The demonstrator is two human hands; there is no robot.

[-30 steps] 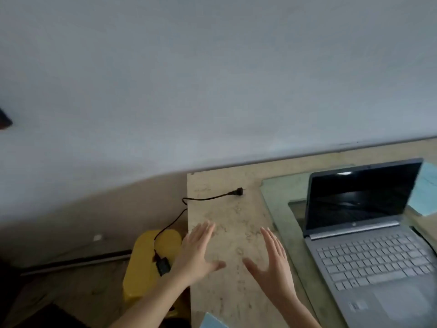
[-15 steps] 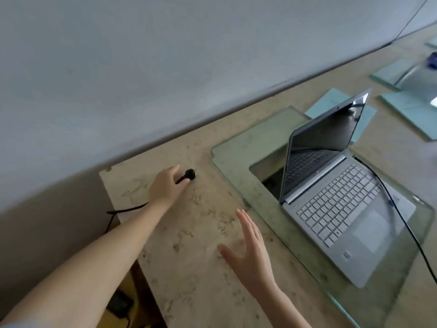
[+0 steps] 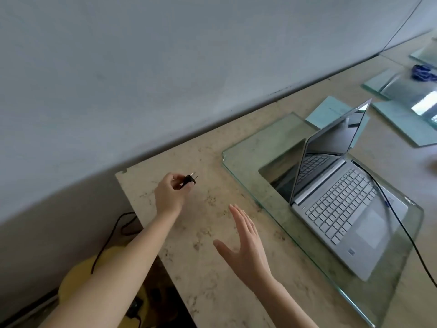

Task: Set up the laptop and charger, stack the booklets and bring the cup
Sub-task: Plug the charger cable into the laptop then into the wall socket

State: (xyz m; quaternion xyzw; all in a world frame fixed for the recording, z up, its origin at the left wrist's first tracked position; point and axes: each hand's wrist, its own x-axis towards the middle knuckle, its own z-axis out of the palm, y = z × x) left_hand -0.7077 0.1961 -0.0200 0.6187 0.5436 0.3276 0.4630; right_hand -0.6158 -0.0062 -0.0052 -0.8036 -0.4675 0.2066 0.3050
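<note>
My left hand pinches the black charger plug just above the stone desk's far left corner, prongs pointing right. Its black cable hangs off the desk's left edge toward the floor. My right hand hovers flat and open over the desk with nothing in it. The silver laptop stands open with a dark screen on a glass slab to the right. A black cord crosses the laptop's right side. A light blue booklet lies behind the screen. No cup is visible.
The grey wall runs along the desk's back edge. A yellow stool stands below the desk's left edge, with the charger brick beside it. More glass slabs and a blue object lie at the far right.
My left hand has closed on the plug and raised it slightly off the desk, prongs now showing. My right hand stays open. The view has shifted a little.
</note>
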